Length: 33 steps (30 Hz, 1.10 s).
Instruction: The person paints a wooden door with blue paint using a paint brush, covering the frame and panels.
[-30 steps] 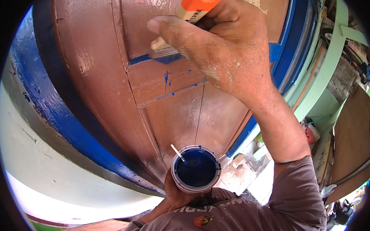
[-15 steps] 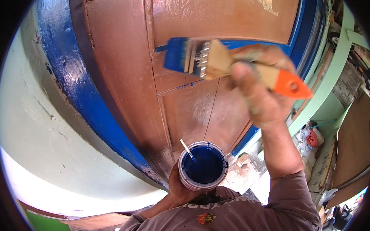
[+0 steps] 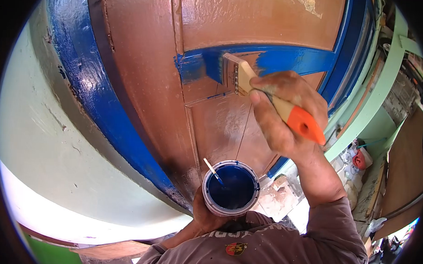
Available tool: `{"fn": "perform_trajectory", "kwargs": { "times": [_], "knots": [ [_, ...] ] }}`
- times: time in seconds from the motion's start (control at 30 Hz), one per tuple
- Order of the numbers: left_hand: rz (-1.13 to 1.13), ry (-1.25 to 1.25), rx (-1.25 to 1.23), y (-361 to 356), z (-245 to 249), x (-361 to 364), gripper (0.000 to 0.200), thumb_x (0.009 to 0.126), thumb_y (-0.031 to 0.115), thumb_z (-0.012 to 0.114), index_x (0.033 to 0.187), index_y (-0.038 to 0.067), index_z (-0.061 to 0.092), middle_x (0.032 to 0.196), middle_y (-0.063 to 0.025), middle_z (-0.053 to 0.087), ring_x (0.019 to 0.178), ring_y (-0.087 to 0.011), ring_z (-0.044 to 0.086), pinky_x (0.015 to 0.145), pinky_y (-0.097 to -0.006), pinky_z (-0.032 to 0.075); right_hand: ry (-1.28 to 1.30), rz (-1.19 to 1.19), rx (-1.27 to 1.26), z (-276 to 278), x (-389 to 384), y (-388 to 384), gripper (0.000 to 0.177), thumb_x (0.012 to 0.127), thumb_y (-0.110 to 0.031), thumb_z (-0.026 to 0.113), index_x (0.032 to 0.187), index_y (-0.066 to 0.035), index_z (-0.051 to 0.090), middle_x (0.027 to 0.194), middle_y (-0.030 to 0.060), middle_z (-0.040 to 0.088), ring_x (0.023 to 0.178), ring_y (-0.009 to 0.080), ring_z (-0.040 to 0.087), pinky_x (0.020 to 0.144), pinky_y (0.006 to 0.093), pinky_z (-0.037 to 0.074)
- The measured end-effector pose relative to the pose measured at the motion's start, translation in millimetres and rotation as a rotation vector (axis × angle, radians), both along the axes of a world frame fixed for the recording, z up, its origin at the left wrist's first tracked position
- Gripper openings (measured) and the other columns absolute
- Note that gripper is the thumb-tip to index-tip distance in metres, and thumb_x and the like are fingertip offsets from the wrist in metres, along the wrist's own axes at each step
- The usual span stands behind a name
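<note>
My right hand [image 3: 286, 111] is closed around the handle of a wide paintbrush [image 3: 244, 75], pale wood with an orange tip. Its bristles press against the crossrail of a brown panelled door [image 3: 216, 127]. Wet blue paint [image 3: 288, 59] covers much of that rail, with a brown patch showing around the brush. Low in front of my chest, my left hand [image 3: 207, 214] holds a round paint tub [image 3: 208, 197] from beneath and the side; some fingers are hidden under it. Dark blue paint [image 3: 233, 188] lies inside, and a thin stick [image 3: 212, 170] leans on the rim.
A blue door frame [image 3: 90, 76] curves down the left beside a pale green wall [image 3: 39, 130]. Blue frame parts and a light green post [image 3: 375, 105] stand at the right. Bags and clutter [image 3: 357, 165] lie beyond, near a brown board [image 3: 406, 162].
The brush has come against the crossrail and turned, its orange tip now lower. More blue paint covers the left part of the rail. The tub has barely moved.
</note>
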<state>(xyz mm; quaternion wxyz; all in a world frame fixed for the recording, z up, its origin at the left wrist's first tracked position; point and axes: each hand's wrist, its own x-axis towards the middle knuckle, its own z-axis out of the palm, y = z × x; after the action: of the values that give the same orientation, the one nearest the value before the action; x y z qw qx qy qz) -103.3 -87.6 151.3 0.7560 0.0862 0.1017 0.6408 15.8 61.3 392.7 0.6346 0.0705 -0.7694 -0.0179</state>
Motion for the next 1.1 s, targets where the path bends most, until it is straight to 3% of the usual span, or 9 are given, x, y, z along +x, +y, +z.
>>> {"fn": "perform_trajectory", "kwargs": {
  "times": [0.07, 0.23, 0.27, 0.5, 0.6, 0.73, 0.87, 1.03, 1.1],
  "knots": [
    [-0.013, -0.027, 0.019, 2, 3, 2, 0.099, 0.087, 0.083, 0.048, 0.153, 0.009, 0.042, 0.141, -0.0266, 0.056, 0.112, -0.0452, 0.064, 0.079, -0.0541, 0.058, 0.08, 0.202, 0.079, -2, -16, 6, 0.022, 0.084, 0.005, 0.076, 0.103, 0.002, 0.064, 0.093, 0.0195, 0.075, 0.083, 0.0285, 0.075, 0.071, 0.0351, 0.059],
    [-0.026, -0.064, -0.004, 1, 7, 0, 0.094, 0.089, 0.08, 0.05, 0.153, 0.01, 0.043, 0.145, -0.0234, 0.054, 0.127, -0.0458, 0.057, 0.085, -0.0612, 0.057, -0.022, 0.026, -0.016, -9, -5, 21, 0.024, 0.085, 0.004, 0.077, 0.103, 0.001, 0.062, 0.097, 0.0191, 0.075, 0.085, 0.0277, 0.075, 0.071, 0.0349, 0.059],
    [-0.026, -0.046, -0.012, 1, 7, 0, 0.095, 0.089, 0.08, 0.049, 0.153, 0.01, 0.043, 0.144, -0.0236, 0.054, 0.126, -0.0456, 0.058, 0.084, -0.0605, 0.057, -0.045, -0.045, -0.109, -8, 5, 19, 0.021, 0.086, 0.005, 0.077, 0.1, 0.001, 0.062, 0.097, 0.0186, 0.075, 0.086, 0.0279, 0.075, 0.072, 0.0345, 0.058],
    [-0.042, -0.026, -0.029, -2, 4, 0, 0.095, 0.089, 0.079, 0.047, 0.152, 0.009, 0.043, 0.139, -0.0266, 0.057, 0.113, -0.0423, 0.062, 0.082, -0.0548, 0.053, 0.002, -0.381, 0.119, -5, 18, 7, 0.022, 0.078, 0.008, 0.075, 0.09, -0.003, 0.061, 0.092, 0.014, 0.074, 0.08, 0.0282, 0.073, 0.069, 0.0363, 0.058],
    [-0.048, 0.001, -0.093, 0, 7, -1, 0.094, 0.09, 0.078, 0.047, 0.153, 0.009, 0.042, 0.14, -0.0276, 0.056, 0.105, -0.0394, 0.063, 0.079, -0.0497, 0.049, -0.055, -0.163, 0.198, -9, -11, -14, 0.023, 0.074, 0.0, 0.08, 0.095, -0.003, 0.073, 0.093, 0.0082, 0.076, 0.078, 0.0255, 0.072, 0.064, 0.0343, 0.059],
    [-0.101, 0.053, -0.05, -1, 10, -3, 0.095, 0.089, 0.079, 0.048, 0.152, 0.009, 0.042, 0.144, -0.0268, 0.053, 0.101, -0.036, 0.06, 0.075, -0.0448, 0.044, -0.1, 0.066, 0.089, -8, -14, -26, 0.023, 0.077, -0.007, 0.081, 0.099, -0.003, 0.075, 0.099, 0.0119, 0.077, 0.084, 0.0253, 0.073, 0.067, 0.0356, 0.06],
    [-0.111, 0.01, 0.009, 5, 10, 0, 0.098, 0.086, 0.082, 0.049, 0.152, 0.009, 0.043, 0.146, -0.0253, 0.052, 0.106, -0.0368, 0.062, 0.078, -0.045, 0.046, -0.186, -0.229, 0.088, -16, 27, 27, 0.028, 0.075, 0.003, 0.082, 0.102, -0.003, 0.076, 0.097, 0.0134, 0.075, 0.088, 0.0257, 0.073, 0.069, 0.0338, 0.06],
    [-0.095, 0.003, 0.048, 6, 8, 2, 0.096, 0.087, 0.081, 0.049, 0.151, 0.01, 0.043, 0.146, -0.0204, 0.054, 0.099, -0.0373, 0.067, 0.08, -0.0465, 0.048, -0.013, -0.556, -0.002, -30, 48, 31, 0.033, 0.072, 0.01, 0.082, 0.102, -0.002, 0.075, 0.101, 0.0145, 0.068, 0.09, 0.0272, 0.073, 0.072, 0.0314, 0.06],
    [-0.073, -0.002, 0.032, 6, 14, 5, 0.094, 0.088, 0.079, 0.049, 0.151, 0.009, 0.044, 0.146, -0.0188, 0.055, 0.096, -0.037, 0.069, 0.079, -0.0477, 0.048, -0.013, -0.486, 0.067, -30, 43, 31, 0.031, 0.073, 0.008, 0.081, 0.102, -0.001, 0.075, 0.102, 0.0145, 0.069, 0.088, 0.0273, 0.072, 0.068, 0.0326, 0.059]
  ]
}}
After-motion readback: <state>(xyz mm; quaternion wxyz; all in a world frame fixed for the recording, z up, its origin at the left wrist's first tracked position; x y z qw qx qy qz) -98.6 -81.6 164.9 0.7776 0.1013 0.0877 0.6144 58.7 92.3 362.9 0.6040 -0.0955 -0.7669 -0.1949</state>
